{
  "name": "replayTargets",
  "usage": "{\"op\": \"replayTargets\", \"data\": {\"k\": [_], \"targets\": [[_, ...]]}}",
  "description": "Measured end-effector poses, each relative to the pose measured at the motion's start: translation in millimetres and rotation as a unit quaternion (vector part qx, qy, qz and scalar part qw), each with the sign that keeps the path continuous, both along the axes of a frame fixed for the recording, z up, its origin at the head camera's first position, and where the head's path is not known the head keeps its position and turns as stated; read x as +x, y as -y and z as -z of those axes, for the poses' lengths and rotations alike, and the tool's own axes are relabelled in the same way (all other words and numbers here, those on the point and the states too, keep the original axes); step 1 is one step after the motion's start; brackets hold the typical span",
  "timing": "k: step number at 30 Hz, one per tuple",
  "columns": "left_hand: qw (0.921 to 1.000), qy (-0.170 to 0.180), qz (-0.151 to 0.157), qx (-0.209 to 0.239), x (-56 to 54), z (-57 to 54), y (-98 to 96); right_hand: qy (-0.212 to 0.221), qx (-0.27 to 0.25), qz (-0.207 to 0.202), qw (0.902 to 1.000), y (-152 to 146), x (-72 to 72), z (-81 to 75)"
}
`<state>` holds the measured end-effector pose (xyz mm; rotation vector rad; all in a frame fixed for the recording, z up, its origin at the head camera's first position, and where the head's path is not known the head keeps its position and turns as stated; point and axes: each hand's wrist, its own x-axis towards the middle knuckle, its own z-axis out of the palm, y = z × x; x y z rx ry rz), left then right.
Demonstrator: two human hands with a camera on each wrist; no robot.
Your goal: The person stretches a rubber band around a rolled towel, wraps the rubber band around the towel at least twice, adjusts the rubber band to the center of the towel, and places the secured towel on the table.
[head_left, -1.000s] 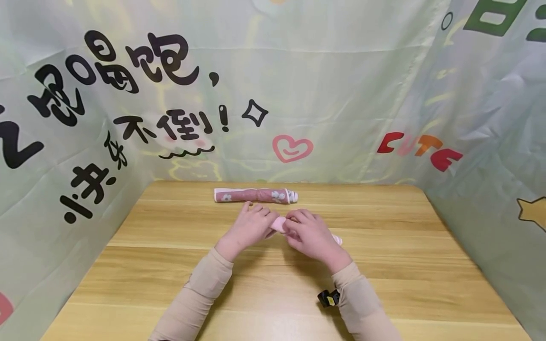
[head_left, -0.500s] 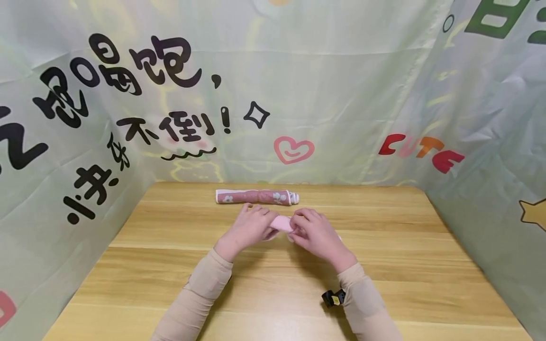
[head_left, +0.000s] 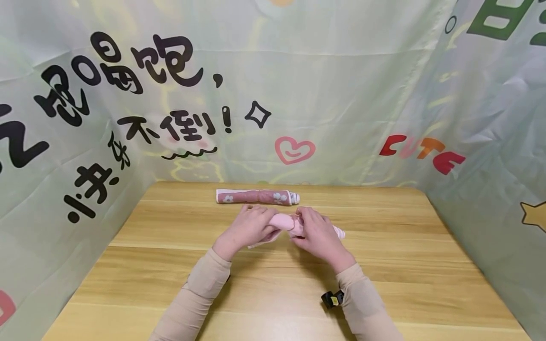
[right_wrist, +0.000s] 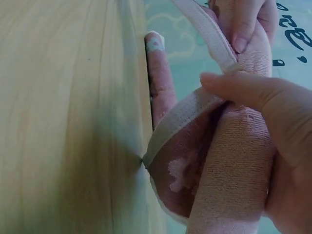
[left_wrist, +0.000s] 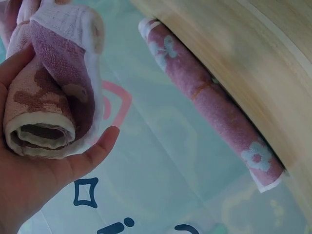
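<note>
Both hands hold a pink towel (head_left: 281, 221), rolled into a thick tube, just above the table's middle. My left hand (head_left: 249, 227) grips its left part; in the left wrist view the coiled, white-edged end (left_wrist: 41, 135) sits in the palm, little finger stretched out. On the right part, my right hand (head_left: 317, 237) curls round the roll, thumb across it in the right wrist view. A loose flap with white hem (right_wrist: 183, 161) and a pale flower hangs off the roll there. A thin orange-brown band (left_wrist: 22, 23) crosses the roll between the hands.
A second rolled towel (head_left: 258, 196), dusky pink with pale flowers and a thin band round its middle, lies at the back of the wooden table (head_left: 384, 265). Printed cloth (head_left: 350, 94) walls off the back and both sides. A black device (head_left: 332, 299) is on the right wrist.
My right hand has shifted slightly right, and more of the pink roll shows between the hands. A white-edged flap now shows below my left hand. The back towel stays put.
</note>
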<state>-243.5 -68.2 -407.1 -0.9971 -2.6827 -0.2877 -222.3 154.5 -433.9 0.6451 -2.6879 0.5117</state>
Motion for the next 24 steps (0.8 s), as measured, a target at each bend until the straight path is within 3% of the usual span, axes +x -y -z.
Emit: {"op": "replayTargets", "data": {"k": [4,8,15,20,24], "targets": [[0.9997,0.026,0.0,-0.001,0.9,-3.0,-1.3,0.0,0.008,0.022,0.9997,0.5,0.8,0.3],[0.9998,0.019,0.001,-0.006,1.9,-3.1,-2.7,-0.002,0.002,0.029,0.9996,-0.1,0.7,-0.4],[0.9967,-0.081,0.009,-0.004,2.5,2.1,-8.3,0.021,-0.022,0.038,0.9988,-3.3,-2.1,-1.1],[0.9855,-0.167,0.029,-0.011,1.8,7.8,-13.3,0.074,-0.052,0.049,0.9947,-4.0,-2.3,-3.8],[0.9788,-0.202,0.031,-0.015,1.5,13.3,-15.8,0.106,-0.072,0.042,0.9909,-3.9,-2.2,-6.2]]}}
